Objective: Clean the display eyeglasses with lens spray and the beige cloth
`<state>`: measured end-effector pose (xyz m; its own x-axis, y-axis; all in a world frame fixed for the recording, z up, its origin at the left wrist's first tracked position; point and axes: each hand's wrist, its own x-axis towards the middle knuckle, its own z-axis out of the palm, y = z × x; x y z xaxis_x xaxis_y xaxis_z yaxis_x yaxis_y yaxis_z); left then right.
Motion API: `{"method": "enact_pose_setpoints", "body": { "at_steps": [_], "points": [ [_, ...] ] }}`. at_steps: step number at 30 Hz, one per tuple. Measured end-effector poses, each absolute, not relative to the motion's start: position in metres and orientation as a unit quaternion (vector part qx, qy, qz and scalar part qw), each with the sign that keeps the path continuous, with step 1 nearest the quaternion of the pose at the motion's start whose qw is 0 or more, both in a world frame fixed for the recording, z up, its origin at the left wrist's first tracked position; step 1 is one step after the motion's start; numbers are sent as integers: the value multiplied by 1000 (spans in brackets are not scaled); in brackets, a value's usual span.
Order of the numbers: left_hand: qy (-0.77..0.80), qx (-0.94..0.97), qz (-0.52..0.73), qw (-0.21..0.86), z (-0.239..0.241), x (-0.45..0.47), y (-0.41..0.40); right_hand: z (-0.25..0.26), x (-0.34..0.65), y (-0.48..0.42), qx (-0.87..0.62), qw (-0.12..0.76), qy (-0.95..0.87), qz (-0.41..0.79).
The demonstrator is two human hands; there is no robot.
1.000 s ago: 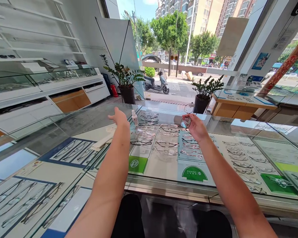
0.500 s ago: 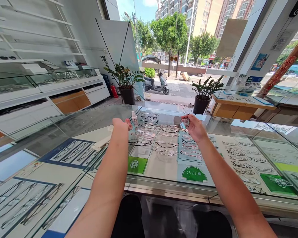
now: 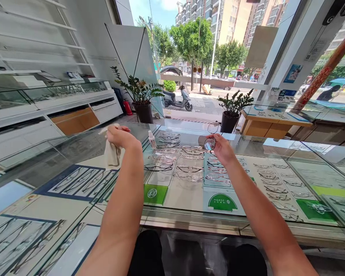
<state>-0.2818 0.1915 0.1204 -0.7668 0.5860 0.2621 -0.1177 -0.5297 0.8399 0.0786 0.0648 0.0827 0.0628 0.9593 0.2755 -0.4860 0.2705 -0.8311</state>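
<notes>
My left hand is closed on a beige cloth, which hangs down over the glass counter at the left. My right hand grips a pair of thin-rimmed eyeglasses above the counter, one round lens turned toward me and the other beyond it. A white spray bottle stands upright on the glass, between my two hands and apart from both.
Beneath the glass countertop lie several rows of eyeglasses. Green brand cards sit at the front of the display. Two potted plants stand beyond the counter, and a wooden cabinet is at the right.
My left hand has moved left, away from beside the spray bottle, and lifted the cloth that was lying on the counter. My right hand still holds the eyeglasses in nearly the same place.
</notes>
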Motion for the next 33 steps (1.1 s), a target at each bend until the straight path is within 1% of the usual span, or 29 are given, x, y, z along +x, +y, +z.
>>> {"method": "enact_pose_setpoints", "body": {
  "at_steps": [2, 4, 7, 9, 12, 15, 18, 20, 23, 27, 33],
  "points": [
    [415, 241, 860, 176, 135, -269, 181, 84, 79, 65, -276, 675, -425, 537],
    [366, 268, 875, 168, 144, -252, 169, 85, 79, 65, -270, 677, -420, 540],
    [273, 354, 873, 194, 148, -223, 147, 88, 81, 63, -245, 674, -406, 566],
    [217, 426, 846, 236, 145, -203, 131, 90, 83, 60, -218, 665, -401, 592],
    [165, 530, 750, 360, 136, -172, 110, 93, 84, 54, -180, 654, -401, 616],
    [185, 584, 624, 485, 121, -144, 95, 94, 85, 50, -162, 648, -405, 625],
    [208, 614, 505, 569, 106, -123, 88, 94, 85, 49, -151, 633, -423, 631],
    [208, 624, 452, 603, 99, -115, 86, 94, 85, 48, -146, 624, -432, 635],
    [178, 626, 410, 639, 95, -111, 83, 94, 84, 49, -143, 618, -430, 642],
    [133, 599, 404, 678, 94, -109, 79, 96, 82, 49, -159, 632, -414, 635],
    [177, 610, 433, 640, 85, -101, 83, 99, 79, 48, -146, 647, -403, 631]
  ]
}}
